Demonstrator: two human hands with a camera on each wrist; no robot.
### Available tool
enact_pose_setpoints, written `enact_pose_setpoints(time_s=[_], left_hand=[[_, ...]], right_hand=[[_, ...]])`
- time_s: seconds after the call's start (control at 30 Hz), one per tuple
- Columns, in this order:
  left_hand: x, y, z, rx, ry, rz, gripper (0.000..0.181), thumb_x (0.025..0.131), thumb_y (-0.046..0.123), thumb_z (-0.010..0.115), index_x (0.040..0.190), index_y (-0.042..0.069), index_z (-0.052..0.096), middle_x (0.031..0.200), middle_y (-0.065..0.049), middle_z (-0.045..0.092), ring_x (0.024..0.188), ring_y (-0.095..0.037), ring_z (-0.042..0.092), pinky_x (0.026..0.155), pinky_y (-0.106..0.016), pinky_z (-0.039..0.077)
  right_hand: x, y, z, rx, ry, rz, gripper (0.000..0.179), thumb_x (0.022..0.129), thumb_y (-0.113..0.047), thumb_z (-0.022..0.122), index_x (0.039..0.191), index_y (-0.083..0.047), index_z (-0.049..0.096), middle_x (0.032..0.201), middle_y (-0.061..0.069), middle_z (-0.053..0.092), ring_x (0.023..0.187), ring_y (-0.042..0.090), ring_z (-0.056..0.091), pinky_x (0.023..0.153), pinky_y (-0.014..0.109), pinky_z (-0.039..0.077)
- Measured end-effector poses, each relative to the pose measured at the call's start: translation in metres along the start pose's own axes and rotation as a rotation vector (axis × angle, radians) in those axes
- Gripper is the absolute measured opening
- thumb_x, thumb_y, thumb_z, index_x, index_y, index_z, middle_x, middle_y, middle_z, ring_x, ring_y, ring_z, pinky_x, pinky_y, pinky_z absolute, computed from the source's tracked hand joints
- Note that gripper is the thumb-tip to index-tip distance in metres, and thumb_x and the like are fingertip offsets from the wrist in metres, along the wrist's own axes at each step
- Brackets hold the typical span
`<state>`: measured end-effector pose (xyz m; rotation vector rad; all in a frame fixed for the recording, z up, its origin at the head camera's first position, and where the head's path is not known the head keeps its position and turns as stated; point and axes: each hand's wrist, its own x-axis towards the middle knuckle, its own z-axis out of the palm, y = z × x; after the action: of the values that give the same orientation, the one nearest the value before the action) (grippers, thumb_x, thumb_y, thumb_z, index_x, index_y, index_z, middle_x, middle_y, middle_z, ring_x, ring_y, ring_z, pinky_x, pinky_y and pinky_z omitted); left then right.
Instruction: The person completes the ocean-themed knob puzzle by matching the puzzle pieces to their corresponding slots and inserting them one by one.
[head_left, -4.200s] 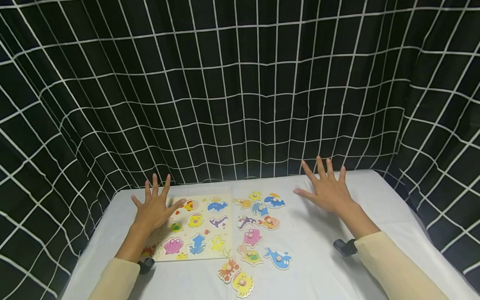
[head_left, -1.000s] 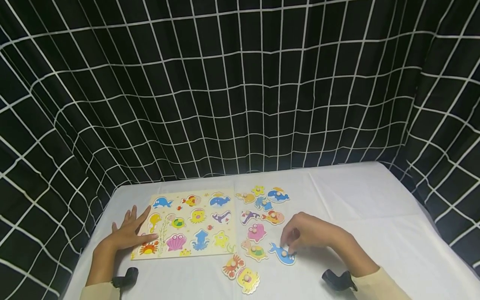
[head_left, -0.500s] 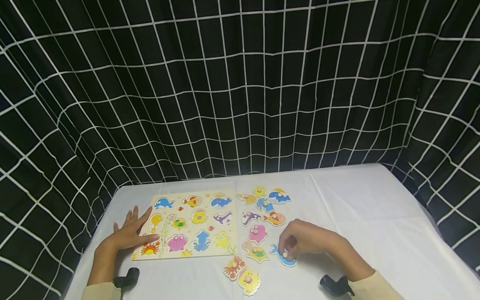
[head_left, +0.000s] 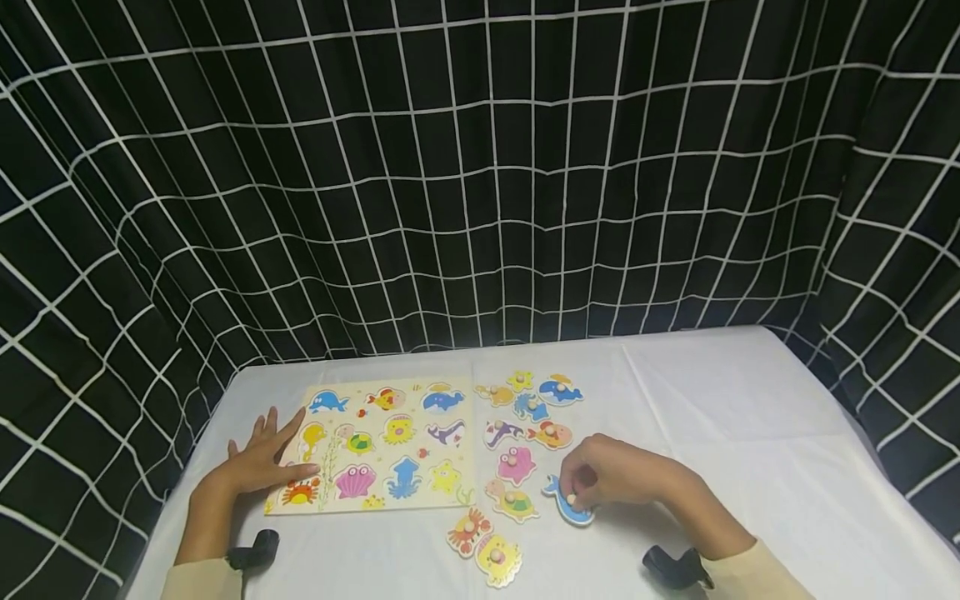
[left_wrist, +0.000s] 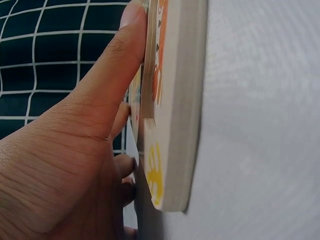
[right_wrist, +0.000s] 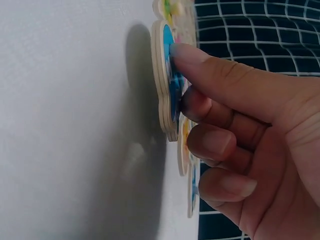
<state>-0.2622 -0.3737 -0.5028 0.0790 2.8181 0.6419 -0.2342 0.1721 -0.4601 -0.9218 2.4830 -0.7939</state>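
Note:
My left hand [head_left: 255,462] rests at the left edge of the puzzle board [head_left: 375,500], fingers spread and thumb lying over the red crab picture. In the left wrist view the thumb [left_wrist: 131,35] touches the board's face beside its thick wooden edge. With thumb and index finger, my right hand [head_left: 618,471] pinches a blue whale puzzle piece [head_left: 573,510] by its small wooden knob. The right wrist view shows the whale piece [right_wrist: 167,80] close to the white cloth, its shadow beside it; the other fingers are curled and hold nothing.
Several knobbed pieces lie between board and right hand, among them a turtle [head_left: 512,502], a pink shell [head_left: 515,464], a crab [head_left: 469,532] and a yellow octopus [head_left: 498,559]. A black curtain with white grid lines [head_left: 480,208] stands behind the white-covered table [head_left: 720,400].
Both hands were spread in the air; the left came down onto the board's edge and the right onto the blue whale piece. In the last second the right fingers closed on its knob.

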Motion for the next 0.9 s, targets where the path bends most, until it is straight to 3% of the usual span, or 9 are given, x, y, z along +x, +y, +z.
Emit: enact_pose_setpoints(time_s=[0.17, 0.47, 0.9], left_hand=[[-0.004, 0.008, -0.005, 0.017, -0.008, -0.007, 0.117, 0.074, 0.068, 0.073, 0.162, 0.013, 0.018, 0.162, -0.036, -0.005, 0.149, -0.055, -0.011, 0.104, -0.081, -0.014], [-0.002, 0.0, 0.001, -0.001, 0.021, 0.004, 0.118, 0.072, 0.072, 0.072, 0.161, 0.016, 0.019, 0.163, -0.034, -0.003, 0.15, -0.053, -0.011, 0.103, -0.079, -0.018], [-0.005, 0.01, -0.005, 0.029, -0.017, -0.005, 0.118, 0.074, 0.068, 0.073, 0.162, 0.012, 0.018, 0.162, -0.036, -0.005, 0.149, -0.055, -0.011, 0.103, -0.082, -0.013]], right_hand=[[0.0, 0.002, -0.003, -0.01, 0.029, 0.019, 0.019, 0.078, -0.012, 0.086, 0.081, -0.024, 0.073, 0.066, -0.011, 0.058, 0.064, 0.006, 0.051, 0.061, 0.026, 0.045], [0.003, 0.004, -0.001, -0.038, 0.072, 0.036, 0.018, 0.077, -0.016, 0.087, 0.08, -0.023, 0.071, 0.065, -0.011, 0.058, 0.062, 0.006, 0.051, 0.06, 0.026, 0.045], [0.002, 0.011, 0.0, 0.013, 0.036, -0.003, 0.022, 0.076, -0.009, 0.087, 0.085, -0.026, 0.077, 0.067, -0.009, 0.061, 0.065, 0.005, 0.052, 0.064, 0.024, 0.045]])
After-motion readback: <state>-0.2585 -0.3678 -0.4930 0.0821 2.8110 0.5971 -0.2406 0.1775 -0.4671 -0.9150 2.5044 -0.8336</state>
